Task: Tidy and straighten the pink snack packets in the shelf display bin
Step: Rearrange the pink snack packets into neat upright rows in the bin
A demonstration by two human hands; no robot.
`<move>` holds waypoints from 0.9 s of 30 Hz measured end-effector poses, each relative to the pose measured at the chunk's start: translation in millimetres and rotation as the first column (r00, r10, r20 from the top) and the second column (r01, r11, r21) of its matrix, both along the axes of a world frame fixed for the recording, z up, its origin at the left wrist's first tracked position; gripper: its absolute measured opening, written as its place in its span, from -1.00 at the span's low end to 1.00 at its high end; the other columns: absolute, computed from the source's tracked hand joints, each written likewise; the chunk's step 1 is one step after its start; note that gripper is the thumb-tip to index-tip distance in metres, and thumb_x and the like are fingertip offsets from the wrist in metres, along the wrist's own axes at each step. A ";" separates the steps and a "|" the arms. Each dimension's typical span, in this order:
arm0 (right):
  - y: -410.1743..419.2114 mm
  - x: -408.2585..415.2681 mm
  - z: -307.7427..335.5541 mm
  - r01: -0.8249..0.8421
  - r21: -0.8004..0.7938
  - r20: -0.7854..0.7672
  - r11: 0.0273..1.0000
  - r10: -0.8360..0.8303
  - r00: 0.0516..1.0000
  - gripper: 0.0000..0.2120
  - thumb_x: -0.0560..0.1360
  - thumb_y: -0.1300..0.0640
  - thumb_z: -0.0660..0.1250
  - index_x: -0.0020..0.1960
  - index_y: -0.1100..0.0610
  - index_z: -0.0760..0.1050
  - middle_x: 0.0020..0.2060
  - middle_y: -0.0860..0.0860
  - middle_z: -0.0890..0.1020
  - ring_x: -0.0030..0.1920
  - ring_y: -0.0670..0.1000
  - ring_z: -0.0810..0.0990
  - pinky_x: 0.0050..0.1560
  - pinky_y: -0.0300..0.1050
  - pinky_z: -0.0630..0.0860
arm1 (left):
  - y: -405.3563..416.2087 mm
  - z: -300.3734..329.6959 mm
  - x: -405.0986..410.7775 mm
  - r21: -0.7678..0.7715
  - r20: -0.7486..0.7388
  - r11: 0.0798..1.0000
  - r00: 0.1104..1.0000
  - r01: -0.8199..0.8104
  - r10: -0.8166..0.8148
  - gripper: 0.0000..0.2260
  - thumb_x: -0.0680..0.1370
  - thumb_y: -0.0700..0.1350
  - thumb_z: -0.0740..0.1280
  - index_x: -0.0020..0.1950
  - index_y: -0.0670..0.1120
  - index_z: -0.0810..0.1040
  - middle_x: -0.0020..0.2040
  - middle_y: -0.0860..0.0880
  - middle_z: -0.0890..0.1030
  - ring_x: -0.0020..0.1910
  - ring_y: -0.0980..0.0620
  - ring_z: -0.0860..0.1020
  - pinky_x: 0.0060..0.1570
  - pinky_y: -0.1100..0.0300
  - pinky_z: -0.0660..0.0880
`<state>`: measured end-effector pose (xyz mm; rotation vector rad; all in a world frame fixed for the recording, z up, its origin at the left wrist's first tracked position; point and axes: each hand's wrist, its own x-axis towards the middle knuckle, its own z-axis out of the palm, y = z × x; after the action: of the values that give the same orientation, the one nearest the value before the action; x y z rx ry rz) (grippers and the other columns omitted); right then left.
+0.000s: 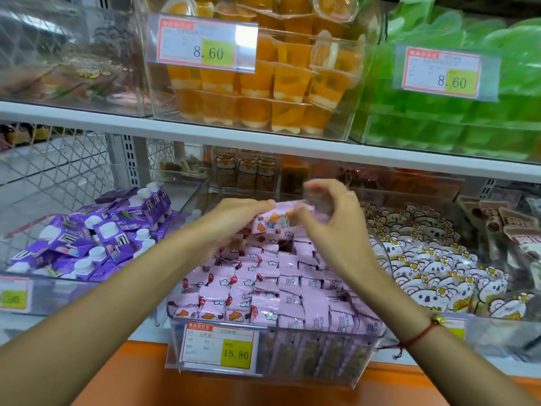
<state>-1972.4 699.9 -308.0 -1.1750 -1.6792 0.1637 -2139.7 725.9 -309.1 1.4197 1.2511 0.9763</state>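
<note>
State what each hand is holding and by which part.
Both hold one pink packet above the bin: left hand its left end, right hand its right end.

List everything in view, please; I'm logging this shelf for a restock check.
Pink snack packets: many, pink, in clear plastic bin at centre, lower shelf.
Price tag: one, red-bordered, yellow 15.80, on that bin's front.
Purple drink cartons: many, purple with white caps, left bin.
Koala-print packets: many, white, right bin.
Orange jelly cups: many, upper shelf.
Green jelly cups: many, upper right.
Left hand: holds a raised pink packet.
Right hand: pinches the same packet; red string bracelet.
</note>
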 end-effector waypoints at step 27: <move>30.1 8.8 -13.2 0.018 -0.321 0.196 0.947 0.048 0.979 -0.54 0.53 0.11 0.33 0.30 0.02 0.16 -0.24 0.10 0.63 -0.22 0.10 0.63 -0.17 0.02 0.55 | -0.3 -43.4 -2.5 0.331 -0.892 0.868 0.422 0.370 0.161 -0.61 0.62 0.17 0.00 0.41 0.14 0.35 0.44 0.15 0.35 0.35 0.01 0.35 0.19 0.09 0.30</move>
<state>-1963.6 730.0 -321.2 -1.4615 -1.8894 0.3493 -2142.2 725.5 -352.5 2.6365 1.6840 0.3405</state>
